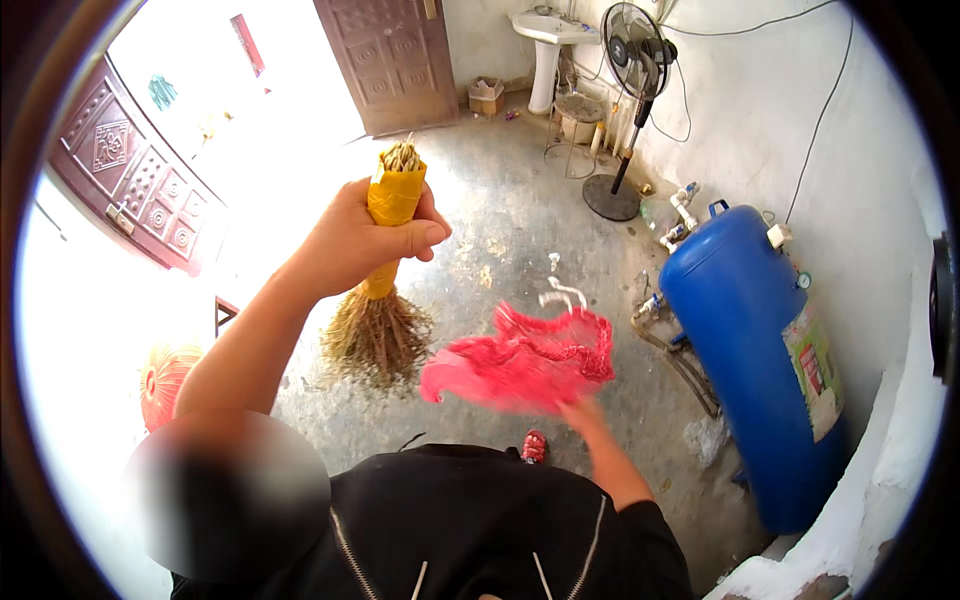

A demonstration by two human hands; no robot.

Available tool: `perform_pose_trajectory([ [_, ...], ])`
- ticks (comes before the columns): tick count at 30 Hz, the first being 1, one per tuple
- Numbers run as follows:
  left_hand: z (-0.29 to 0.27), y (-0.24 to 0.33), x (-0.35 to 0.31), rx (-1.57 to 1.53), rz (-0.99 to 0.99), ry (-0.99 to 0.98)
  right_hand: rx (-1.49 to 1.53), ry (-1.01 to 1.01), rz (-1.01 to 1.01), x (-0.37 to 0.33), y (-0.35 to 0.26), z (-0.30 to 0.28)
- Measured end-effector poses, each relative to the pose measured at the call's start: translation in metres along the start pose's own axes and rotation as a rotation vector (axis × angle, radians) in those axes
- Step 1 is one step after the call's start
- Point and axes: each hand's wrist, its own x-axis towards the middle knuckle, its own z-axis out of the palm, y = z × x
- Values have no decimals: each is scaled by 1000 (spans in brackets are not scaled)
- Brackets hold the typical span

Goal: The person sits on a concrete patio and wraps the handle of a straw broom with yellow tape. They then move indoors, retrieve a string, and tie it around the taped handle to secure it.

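Note:
My left hand (400,225) is raised and wrapped round the yellow-bound handle of a short straw broom (378,335). Its frayed bristles point down, and the bare stalk ends stick out above my grip. Lower and to the right, my right hand (580,408) holds a crumpled pinkish-red cloth (525,365) by its near edge. The cloth is smeared by motion, and most of my right fingers are hidden under it. White cords (565,293) show at its far side. The broom and the cloth are apart.
A big blue tank (745,330) with pipes leans along the right wall. Beyond it are a standing fan (630,110), a stool (578,110) and a white washbasin (550,28). Brown doors (392,65) stand open at the far left. A red round object (165,385) is at left.

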Motion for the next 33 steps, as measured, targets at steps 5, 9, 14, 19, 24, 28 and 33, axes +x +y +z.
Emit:
perform_pose_trajectory([
  [5,8,-17,28,-12,72,106,-292,102,643,-127,215,-38],
  [9,26,-30,54,-78,89,124,-318,242,940,-221,279,-78],
  [14,52,-34,80,-234,142,240,-296,497,1074,-228,296,-113],
  [19,38,-47,101,-401,204,465,-233,430,577,-112,276,-125],
  [24,7,-59,98,-416,213,579,-183,298,-274,2,-30,-171],
  [28,-27,-74,80,-455,239,612,-161,339,-996,25,-247,-141],
  [33,-103,-78,43,-586,368,707,-178,153,-1045,56,-386,-60],
])
